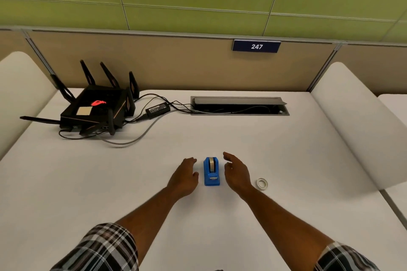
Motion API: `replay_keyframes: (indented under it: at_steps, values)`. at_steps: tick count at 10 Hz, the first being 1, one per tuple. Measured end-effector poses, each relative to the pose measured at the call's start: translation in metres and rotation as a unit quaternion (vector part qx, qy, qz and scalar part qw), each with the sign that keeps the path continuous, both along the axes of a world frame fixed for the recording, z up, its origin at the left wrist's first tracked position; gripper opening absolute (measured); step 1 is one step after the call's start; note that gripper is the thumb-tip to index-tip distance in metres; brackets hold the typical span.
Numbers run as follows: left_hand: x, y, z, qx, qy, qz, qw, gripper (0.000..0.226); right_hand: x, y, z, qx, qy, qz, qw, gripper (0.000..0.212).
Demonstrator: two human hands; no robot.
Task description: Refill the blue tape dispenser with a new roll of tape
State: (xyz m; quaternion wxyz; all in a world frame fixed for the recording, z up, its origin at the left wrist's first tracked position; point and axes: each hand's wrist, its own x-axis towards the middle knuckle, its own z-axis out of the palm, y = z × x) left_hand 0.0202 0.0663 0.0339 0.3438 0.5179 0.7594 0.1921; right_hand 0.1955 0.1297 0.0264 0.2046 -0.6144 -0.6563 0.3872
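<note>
The blue tape dispenser stands on the white table, with a pale roll showing in its top slot. My left hand hovers just left of it, fingers apart, holding nothing. On the dispenser's right side my right hand is also open and empty, a small gap away. A loose roll of clear tape lies flat on the table to the right of my right wrist.
A black router with several antennas sits at the back left, its power brick and cables trailing to an open cable hatch at the back middle. White padded dividers flank the table.
</note>
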Motion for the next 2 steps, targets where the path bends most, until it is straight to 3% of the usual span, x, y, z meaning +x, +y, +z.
replay_keyframes:
  at_steps: [2]
  values:
    - [-0.017, 0.025, 0.032, 0.045, 0.170, -0.073, 0.982, 0.064, 0.001, 0.029, 0.033, 0.064, -0.091, 0.077, 0.991, 0.054]
